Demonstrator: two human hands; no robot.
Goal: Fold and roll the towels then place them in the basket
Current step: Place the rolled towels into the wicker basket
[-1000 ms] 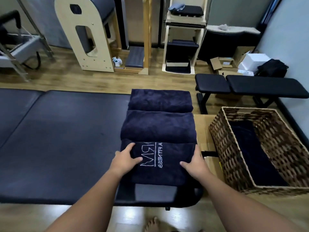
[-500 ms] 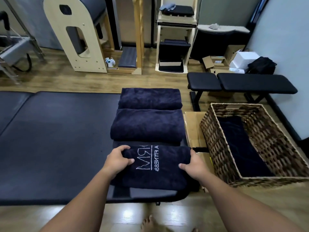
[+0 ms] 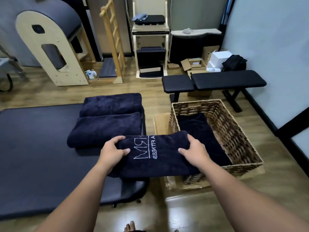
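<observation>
Carrying the rolled towel point(image 3: 155, 154) toward the basket point(image 3: 237, 131) at two o'clock, I had my left hand point(image 3: 112, 149) clamped on its left end and my right hand point(image 3: 194, 149) clamped on its right end, thumbs on top. The roll hung over the mat's point(image 3: 33, 148) edge, its right end already above the basket's near rim. To finish well, I judged I should keep both ends squeezed so it stayed wound, then lower it level beside the dark towel point(image 3: 194, 124) inside.
</observation>
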